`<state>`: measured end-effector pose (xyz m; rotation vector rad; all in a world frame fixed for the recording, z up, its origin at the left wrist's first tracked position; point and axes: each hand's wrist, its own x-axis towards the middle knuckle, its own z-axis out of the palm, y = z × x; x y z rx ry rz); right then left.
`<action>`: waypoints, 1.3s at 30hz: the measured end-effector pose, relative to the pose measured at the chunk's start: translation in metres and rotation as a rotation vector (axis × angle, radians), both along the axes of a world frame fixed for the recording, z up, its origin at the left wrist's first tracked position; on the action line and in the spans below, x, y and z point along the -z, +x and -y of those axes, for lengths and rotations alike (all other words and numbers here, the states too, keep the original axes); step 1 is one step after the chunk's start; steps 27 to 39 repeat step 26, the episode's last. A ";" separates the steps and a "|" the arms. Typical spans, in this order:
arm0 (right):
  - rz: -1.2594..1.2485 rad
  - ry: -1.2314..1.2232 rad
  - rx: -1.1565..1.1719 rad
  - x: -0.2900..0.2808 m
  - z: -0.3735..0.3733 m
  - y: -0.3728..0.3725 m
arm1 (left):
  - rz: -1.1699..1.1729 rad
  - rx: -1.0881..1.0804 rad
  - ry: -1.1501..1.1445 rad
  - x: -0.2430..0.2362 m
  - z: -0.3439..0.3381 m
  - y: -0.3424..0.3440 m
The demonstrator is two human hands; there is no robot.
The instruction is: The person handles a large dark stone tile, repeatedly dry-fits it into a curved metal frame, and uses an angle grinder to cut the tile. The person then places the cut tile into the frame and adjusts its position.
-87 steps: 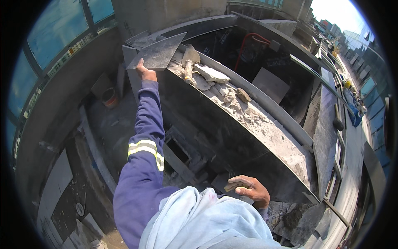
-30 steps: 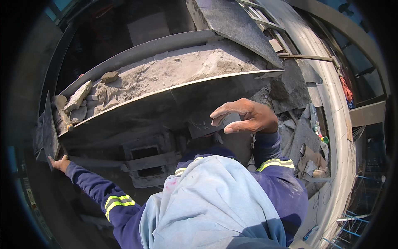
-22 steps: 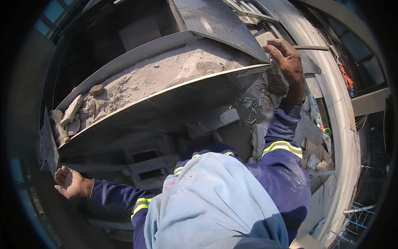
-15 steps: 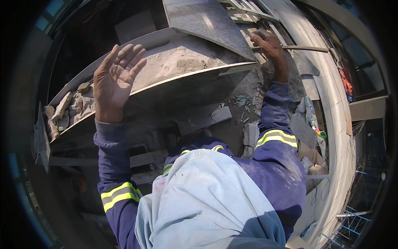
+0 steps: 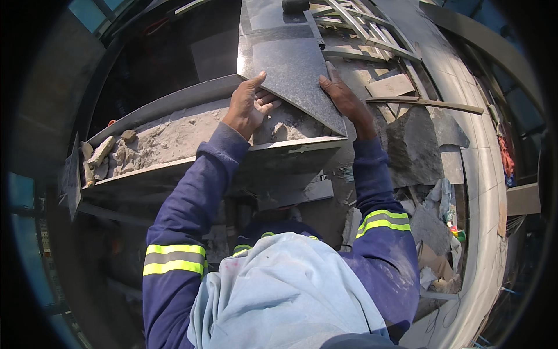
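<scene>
A grey speckled stone slab (image 5: 290, 64) lies across the far right end of a long trough filled with dusty, crumbled mortar (image 5: 180, 131). My left hand (image 5: 247, 107) is at the slab's near left edge, its thumb over the top and its fingers curled below the edge. On the opposite edge is my right hand (image 5: 347, 100), the thumb laid on the top face and the fingers down the outer side, partly hidden. The trough's pale front edge (image 5: 232, 157) runs below my left wrist.
Broken stone pieces (image 5: 102, 152) lie at the trough's left end. A metal frame (image 5: 372, 35) and a thin wooden strip (image 5: 427, 103) are at the far right, above broken slabs (image 5: 412, 148). A black object (image 5: 294, 6) rests on a slab at the top.
Both hands were raised apart from the slab. My left hand has moved right and forward to its left edge; my right hand has come in to its right edge. The view has shifted.
</scene>
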<state>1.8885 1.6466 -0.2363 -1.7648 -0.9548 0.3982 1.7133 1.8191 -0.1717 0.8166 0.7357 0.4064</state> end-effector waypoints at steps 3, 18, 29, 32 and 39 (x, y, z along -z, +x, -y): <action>-0.001 0.000 -0.050 0.003 -0.001 0.016 | 0.022 -0.043 -0.024 0.002 0.009 0.019; -0.264 0.136 -0.053 -0.009 0.019 -0.013 | 0.163 -0.350 -0.357 0.020 0.028 0.052; -0.518 0.299 -0.269 -0.037 0.027 -0.042 | 0.097 -0.273 -0.065 0.018 0.024 -0.007; -0.518 0.299 -0.269 -0.037 0.027 -0.042 | 0.097 -0.273 -0.065 0.018 0.024 -0.007; -0.518 0.299 -0.269 -0.037 0.027 -0.042 | 0.097 -0.273 -0.065 0.018 0.024 -0.007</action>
